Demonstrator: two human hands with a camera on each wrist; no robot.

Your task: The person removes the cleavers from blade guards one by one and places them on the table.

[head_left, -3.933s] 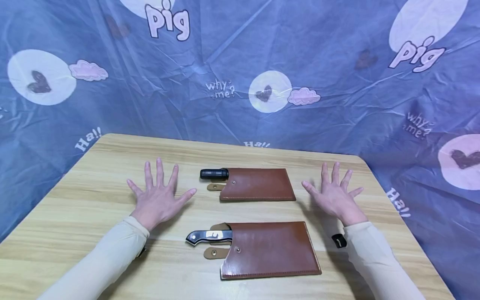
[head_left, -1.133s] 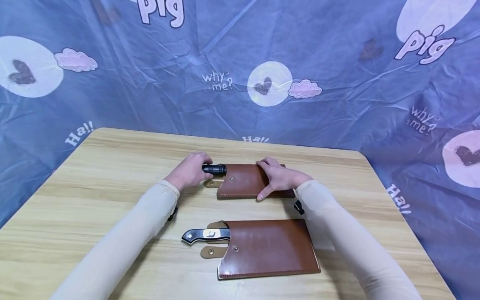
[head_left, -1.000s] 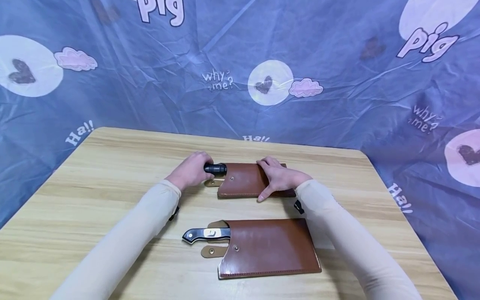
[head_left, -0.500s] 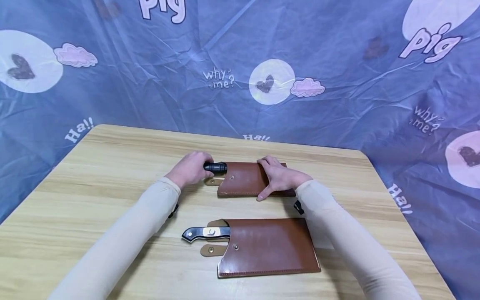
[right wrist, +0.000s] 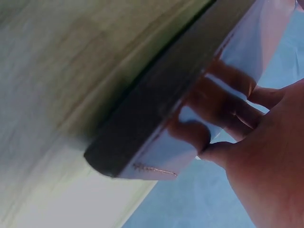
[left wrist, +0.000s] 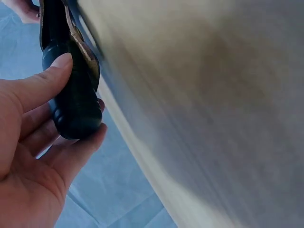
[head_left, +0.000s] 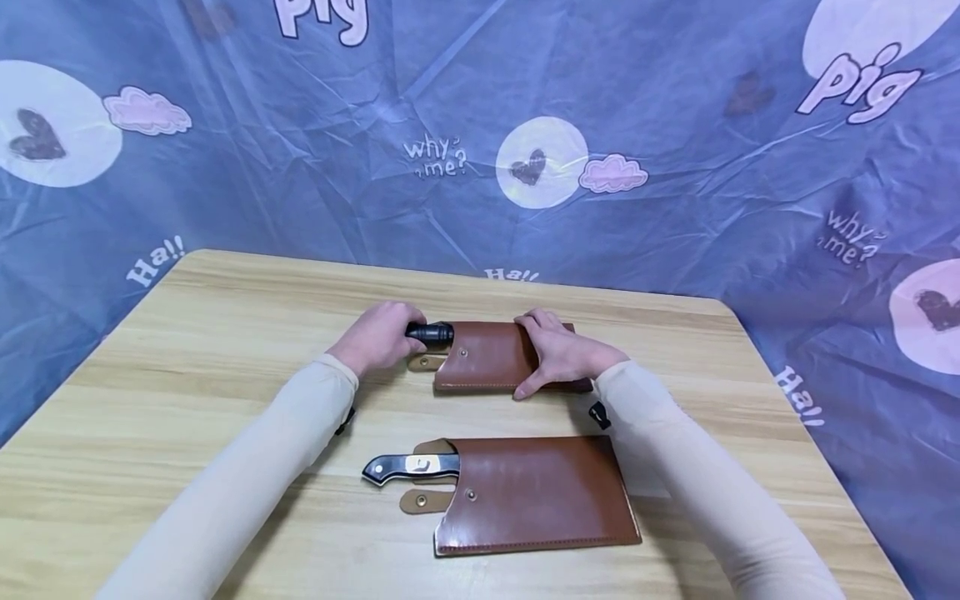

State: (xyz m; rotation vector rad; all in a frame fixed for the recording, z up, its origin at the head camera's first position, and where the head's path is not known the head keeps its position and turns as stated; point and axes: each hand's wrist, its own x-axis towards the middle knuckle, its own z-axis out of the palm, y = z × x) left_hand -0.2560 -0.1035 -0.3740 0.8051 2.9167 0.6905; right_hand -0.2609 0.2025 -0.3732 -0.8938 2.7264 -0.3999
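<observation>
My left hand grips the black rounded handle of a knife at the back of the table. In the left wrist view the thumb lies along the handle, with fingers beneath. The blade is hidden inside a brown leather sheath. My right hand spans that sheath near its right end, thumb at the near edge and fingers at the far edge. The right wrist view shows fingers holding the glossy sheath. A second knife, its black riveted handle sticking out left, lies in a larger brown sheath nearer me.
Both sheaths lie on a wood-grain table. A snap strap sticks out left from the near sheath, and another strap from the far one. Behind the table hangs a blue printed cloth.
From spread palms at either side, both hands have moved inward to the far knife, the left onto its handle, the right onto its sheath. Over the last second they barely move.
</observation>
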